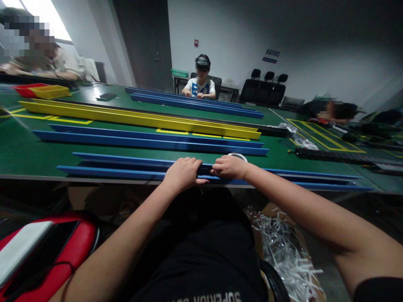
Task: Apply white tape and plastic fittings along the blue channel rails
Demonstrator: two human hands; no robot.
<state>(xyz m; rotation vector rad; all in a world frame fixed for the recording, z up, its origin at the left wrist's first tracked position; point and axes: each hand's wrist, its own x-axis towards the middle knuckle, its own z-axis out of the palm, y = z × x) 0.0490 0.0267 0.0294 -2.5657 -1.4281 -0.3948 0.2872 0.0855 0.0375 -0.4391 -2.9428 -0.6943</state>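
A long blue channel-shaped rail [119, 172] lies along the near edge of the table, its two raised walls running left to right. My left hand [185, 173] is closed over the middle of this rail, fingers across its far side and thumb along the near wall. Just to the right, my right hand [229, 167] is curled into a pinch above the same rail; what its fingers hold is hidden. A white ring-shaped thing [238, 157] shows behind my right hand, and I cannot tell whether it touches the hand.
Another blue rail [151, 140] and a yellow rail [141, 119] lie beyond. More blue rails [195, 103] are near a seated person [200, 86]. Red and yellow bins [50, 91] stand left. A box of shredded strips [283, 247] and a red seat [83, 239] are below.
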